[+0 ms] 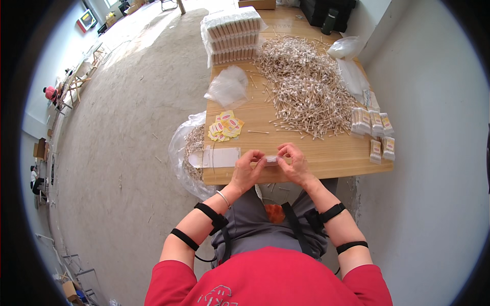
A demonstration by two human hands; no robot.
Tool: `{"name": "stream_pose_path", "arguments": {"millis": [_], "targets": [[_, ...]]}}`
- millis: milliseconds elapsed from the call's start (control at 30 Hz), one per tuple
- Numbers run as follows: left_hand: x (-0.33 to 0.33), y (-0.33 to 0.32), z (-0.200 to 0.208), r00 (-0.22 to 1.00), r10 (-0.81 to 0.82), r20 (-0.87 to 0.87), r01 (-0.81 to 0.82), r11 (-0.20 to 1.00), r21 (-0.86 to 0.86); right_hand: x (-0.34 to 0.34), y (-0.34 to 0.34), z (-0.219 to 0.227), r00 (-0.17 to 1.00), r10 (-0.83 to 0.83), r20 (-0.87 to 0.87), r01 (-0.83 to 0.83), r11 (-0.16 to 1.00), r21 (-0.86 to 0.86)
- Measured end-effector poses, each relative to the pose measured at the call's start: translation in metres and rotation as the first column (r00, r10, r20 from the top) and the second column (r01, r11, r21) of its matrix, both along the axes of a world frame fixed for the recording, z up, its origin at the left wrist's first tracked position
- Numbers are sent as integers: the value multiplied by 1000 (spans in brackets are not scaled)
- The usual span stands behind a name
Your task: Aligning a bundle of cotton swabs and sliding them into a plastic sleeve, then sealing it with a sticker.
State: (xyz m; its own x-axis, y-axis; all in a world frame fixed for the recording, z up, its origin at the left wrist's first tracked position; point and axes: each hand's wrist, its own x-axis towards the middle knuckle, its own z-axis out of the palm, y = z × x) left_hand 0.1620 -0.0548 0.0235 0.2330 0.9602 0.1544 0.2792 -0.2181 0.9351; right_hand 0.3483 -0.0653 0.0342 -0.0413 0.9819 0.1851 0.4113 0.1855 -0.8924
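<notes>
Near the front edge of the wooden table, my left hand and my right hand pinch opposite ends of a small clear plastic bag. Something whitish shows in or through it, too small to make out. Both sets of fingers are closed on it. Beside my left hand lies a flat white card strip. A pile of yellow printed labels sits farther left. One loose cotton swab rests beyond my hands, before a large heap of cotton swabs.
Several filled swab packs stand at the table's right edge. Stacked packs rise at the far left, behind clear plastic bags. A plastic sack of swabs hangs or stands beside the table's left edge. A wall borders the right.
</notes>
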Motion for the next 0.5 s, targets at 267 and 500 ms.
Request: {"name": "stream_pose_path", "arguments": {"millis": [267,500], "targets": [[4,5,-3,999,-24,-46,32,985,167,1,2,-3,997,56,56,-60,996,70],[7,3,5,996,-46,-72,58,981,186,-6,1,-1,995,83,63,-87,994,72]]}}
